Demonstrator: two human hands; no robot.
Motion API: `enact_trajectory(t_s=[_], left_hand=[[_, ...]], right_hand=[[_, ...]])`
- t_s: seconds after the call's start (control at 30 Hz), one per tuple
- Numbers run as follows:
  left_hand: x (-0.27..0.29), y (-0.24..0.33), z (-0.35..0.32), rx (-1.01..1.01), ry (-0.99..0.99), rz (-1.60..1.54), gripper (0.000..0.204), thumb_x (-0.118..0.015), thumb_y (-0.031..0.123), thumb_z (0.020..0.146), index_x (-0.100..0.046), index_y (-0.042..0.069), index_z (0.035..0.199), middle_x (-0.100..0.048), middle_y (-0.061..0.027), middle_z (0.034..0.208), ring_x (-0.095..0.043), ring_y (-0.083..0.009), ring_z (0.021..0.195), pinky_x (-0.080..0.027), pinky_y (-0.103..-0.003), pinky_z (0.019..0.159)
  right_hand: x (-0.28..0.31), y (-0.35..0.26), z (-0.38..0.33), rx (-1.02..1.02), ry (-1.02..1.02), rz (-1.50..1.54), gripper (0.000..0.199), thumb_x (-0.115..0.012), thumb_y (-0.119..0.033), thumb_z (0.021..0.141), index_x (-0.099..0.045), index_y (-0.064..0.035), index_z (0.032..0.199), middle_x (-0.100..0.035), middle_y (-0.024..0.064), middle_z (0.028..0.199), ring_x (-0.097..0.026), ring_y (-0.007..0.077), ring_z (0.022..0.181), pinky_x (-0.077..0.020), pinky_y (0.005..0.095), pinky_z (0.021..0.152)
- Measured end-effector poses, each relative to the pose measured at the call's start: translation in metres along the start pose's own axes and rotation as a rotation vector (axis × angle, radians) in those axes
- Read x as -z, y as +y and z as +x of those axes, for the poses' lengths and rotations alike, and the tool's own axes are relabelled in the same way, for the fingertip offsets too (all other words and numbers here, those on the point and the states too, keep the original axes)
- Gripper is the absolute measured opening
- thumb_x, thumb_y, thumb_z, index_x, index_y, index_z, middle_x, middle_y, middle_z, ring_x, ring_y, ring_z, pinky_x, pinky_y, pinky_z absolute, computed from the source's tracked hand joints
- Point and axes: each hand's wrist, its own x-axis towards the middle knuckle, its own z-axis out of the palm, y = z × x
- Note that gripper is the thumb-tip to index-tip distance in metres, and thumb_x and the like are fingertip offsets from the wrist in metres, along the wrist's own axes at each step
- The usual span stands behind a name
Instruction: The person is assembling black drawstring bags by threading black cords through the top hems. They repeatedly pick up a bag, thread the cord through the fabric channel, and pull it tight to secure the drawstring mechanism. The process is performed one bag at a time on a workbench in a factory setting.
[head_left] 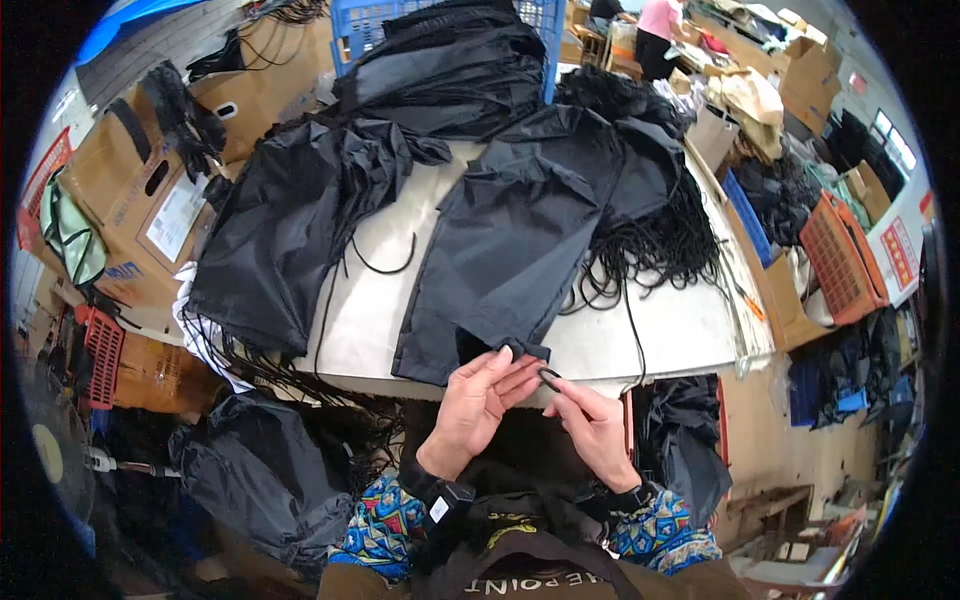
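1. The left hand [480, 400] pinched the bottom corner of a flat black nylon drawstring bag [510, 250] lying on the white table [670, 330], at its near edge.
2. The right hand [592, 425] pinched the end of a thin black cord [634, 330] just beside that corner.
3. This looked like the cord-threading step; the cord end would need steady guiding into the corner opening.
4. A heap of black bags [290, 220] lay to the left, loose black cords [660, 250] to the right.
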Motion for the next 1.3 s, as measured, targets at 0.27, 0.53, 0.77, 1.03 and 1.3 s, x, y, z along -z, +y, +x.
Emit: enact_trajectory(t_s=[0.27, 0.53, 0.77, 1.03, 1.3], left_hand=[[-0.003, -0.002, 0.002, 0.005, 0.057, 0.017, 0.017, -0.057, 0.02, 0.091, -0.06, 0.004, 0.096, -0.065, -0.0126, 0.098, -0.063, -0.0196, 0.092, -0.052, -0.031, 0.081], [0.001, -0.01, 0.003, -0.058, 0.051, 0.038, 0.016, -0.06, 0.018, 0.089, -0.062, 0.002, 0.092, -0.065, -0.0089, 0.093, -0.063, -0.0176, 0.087, -0.052, -0.032, 0.082], [0.002, -0.018, 0.007, -0.15, 0.153, 0.202, 0.019, -0.061, 0.015, 0.088, -0.064, -0.003, 0.092, -0.064, -0.007, 0.09, -0.061, -0.0148, 0.084, -0.054, -0.031, 0.075], [0.005, -0.019, 0.008, -0.175, 0.211, 0.211, 0.018, -0.064, 0.016, 0.086, -0.063, -0.002, 0.087, -0.064, -0.0081, 0.085, -0.063, -0.0181, 0.079, -0.055, -0.032, 0.071], [0.004, -0.008, 0.009, -0.219, 0.176, 0.353, 0.017, -0.065, 0.015, 0.085, -0.065, -0.002, 0.088, -0.064, -0.0064, 0.08, -0.064, -0.0152, 0.074, -0.053, -0.027, 0.064]], right_hand=[[-0.007, -0.023, 0.014, 0.202, 0.012, -0.444, 0.014, -0.06, -0.003, 0.083, -0.058, -0.0005, 0.096, -0.063, 0.0181, 0.081, -0.063, 0.0335, 0.068, -0.0498, 0.0343, 0.056], [-0.015, -0.021, 0.015, 0.317, 0.085, -0.646, 0.015, -0.059, -0.003, 0.082, -0.059, -0.0028, 0.097, -0.061, 0.0131, 0.075, -0.061, 0.0296, 0.062, -0.0476, 0.0367, 0.052], [-0.014, -0.014, 0.015, 0.361, 0.044, -0.896, 0.018, -0.056, -0.005, 0.078, -0.057, -0.0069, 0.096, -0.056, 0.0076, 0.07, -0.06, 0.0247, 0.064, -0.0461, 0.0364, 0.051], [-0.016, -0.008, 0.021, 0.442, -0.021, -0.974, 0.016, -0.056, -0.007, 0.077, -0.057, -0.0095, 0.092, -0.054, 0.0046, 0.067, -0.06, 0.0223, 0.061, -0.0453, 0.0358, 0.047], [-0.005, -0.004, 0.019, 0.427, -0.006, -0.9, 0.009, -0.055, -0.01, 0.081, -0.057, -0.0097, 0.091, -0.057, 0.0065, 0.067, -0.061, 0.025, 0.059, -0.0458, 0.0373, 0.047]])
